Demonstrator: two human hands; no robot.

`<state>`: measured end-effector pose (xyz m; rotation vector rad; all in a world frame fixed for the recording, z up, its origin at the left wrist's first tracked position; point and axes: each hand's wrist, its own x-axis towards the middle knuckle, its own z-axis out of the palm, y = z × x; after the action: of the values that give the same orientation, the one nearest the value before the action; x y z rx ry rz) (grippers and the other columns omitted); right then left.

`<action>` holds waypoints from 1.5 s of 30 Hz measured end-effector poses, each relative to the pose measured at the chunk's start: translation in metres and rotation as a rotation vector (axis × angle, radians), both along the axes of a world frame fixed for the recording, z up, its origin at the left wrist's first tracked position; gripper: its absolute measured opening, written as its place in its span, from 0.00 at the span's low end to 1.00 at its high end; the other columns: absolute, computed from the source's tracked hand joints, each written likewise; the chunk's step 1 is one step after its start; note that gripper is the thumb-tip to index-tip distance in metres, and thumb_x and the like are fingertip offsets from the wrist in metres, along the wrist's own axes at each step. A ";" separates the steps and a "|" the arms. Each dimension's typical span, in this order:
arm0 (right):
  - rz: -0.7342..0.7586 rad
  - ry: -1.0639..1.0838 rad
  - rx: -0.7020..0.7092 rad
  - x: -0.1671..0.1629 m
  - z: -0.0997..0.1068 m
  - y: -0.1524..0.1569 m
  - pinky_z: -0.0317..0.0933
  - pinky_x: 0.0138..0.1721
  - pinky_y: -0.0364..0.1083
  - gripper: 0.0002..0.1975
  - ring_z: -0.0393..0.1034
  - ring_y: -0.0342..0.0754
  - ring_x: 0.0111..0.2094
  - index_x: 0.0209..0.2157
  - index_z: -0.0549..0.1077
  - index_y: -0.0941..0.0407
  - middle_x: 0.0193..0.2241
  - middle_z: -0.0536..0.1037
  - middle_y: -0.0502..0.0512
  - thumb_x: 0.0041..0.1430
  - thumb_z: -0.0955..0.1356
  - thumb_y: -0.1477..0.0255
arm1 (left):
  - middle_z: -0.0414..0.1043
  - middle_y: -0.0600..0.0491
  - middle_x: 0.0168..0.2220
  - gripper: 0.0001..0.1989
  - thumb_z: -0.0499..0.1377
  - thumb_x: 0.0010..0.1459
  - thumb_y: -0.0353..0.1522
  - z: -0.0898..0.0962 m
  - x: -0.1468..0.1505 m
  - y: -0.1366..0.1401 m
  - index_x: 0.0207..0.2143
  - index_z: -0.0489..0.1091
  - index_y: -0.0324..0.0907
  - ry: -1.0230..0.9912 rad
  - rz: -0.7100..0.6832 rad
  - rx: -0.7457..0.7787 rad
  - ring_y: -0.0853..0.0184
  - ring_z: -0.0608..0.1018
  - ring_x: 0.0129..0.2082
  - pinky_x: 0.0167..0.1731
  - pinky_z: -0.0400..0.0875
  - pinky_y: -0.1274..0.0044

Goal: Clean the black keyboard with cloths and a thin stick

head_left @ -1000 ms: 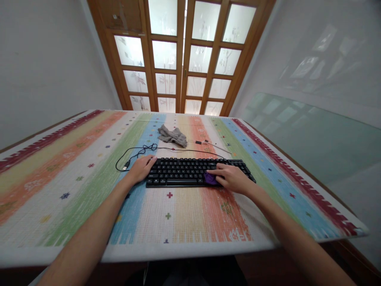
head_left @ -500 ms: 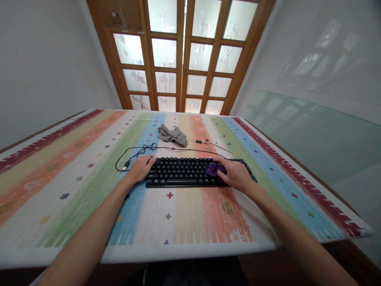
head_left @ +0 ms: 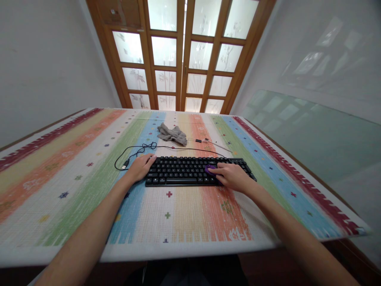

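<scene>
A black keyboard (head_left: 181, 171) lies flat, its long side facing me. My left hand (head_left: 140, 167) grips the keyboard's left end, with the thumb along its top left corner. Over the right part of the keys, my right hand (head_left: 230, 174) is closed on a soft purple lump (head_left: 210, 169) that looks like cleaning putty. The fingers press the lump against the keys and hide much of it. From the keyboard's back edge runs a black cable (head_left: 190, 149), looping left to a USB plug (head_left: 125, 164) beside my left hand.
A crumpled grey cloth (head_left: 172, 134) lies behind the keyboard. To its right is a thin pale stick-like item (head_left: 218, 145) near a small black piece (head_left: 198, 140). A striped tablecloth (head_left: 83, 190) covers the table. A glass panel (head_left: 309, 131) leans by the right wall.
My right hand has turned and its fingers have come down over the purple lump, so less of it shows. My left hand stays on the keyboard's left end.
</scene>
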<state>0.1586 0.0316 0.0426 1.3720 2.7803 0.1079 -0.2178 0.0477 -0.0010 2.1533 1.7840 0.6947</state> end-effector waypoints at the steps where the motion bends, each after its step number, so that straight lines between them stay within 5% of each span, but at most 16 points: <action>1: -0.016 -0.016 -0.007 -0.002 0.002 -0.001 0.54 0.32 0.43 0.21 0.70 0.45 0.33 0.57 0.75 0.46 0.36 0.78 0.55 0.66 0.61 0.72 | 0.77 0.45 0.39 0.26 0.38 0.64 0.49 0.000 0.000 0.000 0.39 0.69 0.43 -0.001 0.000 0.001 0.54 0.77 0.42 0.48 0.68 0.64; 27: -0.156 0.094 0.019 0.015 -0.008 -0.009 0.67 0.41 0.44 0.18 0.77 0.49 0.40 0.48 0.80 0.52 0.39 0.83 0.56 0.66 0.61 0.72 | 0.78 0.44 0.41 0.27 0.39 0.64 0.48 0.001 0.000 -0.001 0.40 0.70 0.42 0.000 -0.007 0.020 0.54 0.78 0.44 0.49 0.68 0.65; 35: -0.199 0.192 0.062 0.014 0.004 -0.003 0.68 0.49 0.49 0.19 0.78 0.53 0.44 0.44 0.82 0.55 0.44 0.83 0.57 0.62 0.61 0.75 | 0.78 0.44 0.41 0.27 0.39 0.64 0.48 -0.001 -0.001 0.000 0.40 0.70 0.43 0.002 -0.007 0.027 0.53 0.78 0.44 0.49 0.68 0.65; 45: 0.075 0.568 -0.005 -0.049 0.027 -0.008 0.67 0.51 0.50 0.18 0.76 0.50 0.46 0.47 0.80 0.53 0.45 0.83 0.54 0.63 0.62 0.74 | 0.78 0.46 0.38 0.25 0.40 0.65 0.48 -0.005 -0.002 0.002 0.39 0.71 0.44 -0.023 -0.017 0.041 0.55 0.77 0.43 0.48 0.68 0.66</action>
<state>0.1099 0.0234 0.0698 1.4879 3.2719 -0.3410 -0.2202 0.0493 -0.0056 2.1755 1.7520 0.7554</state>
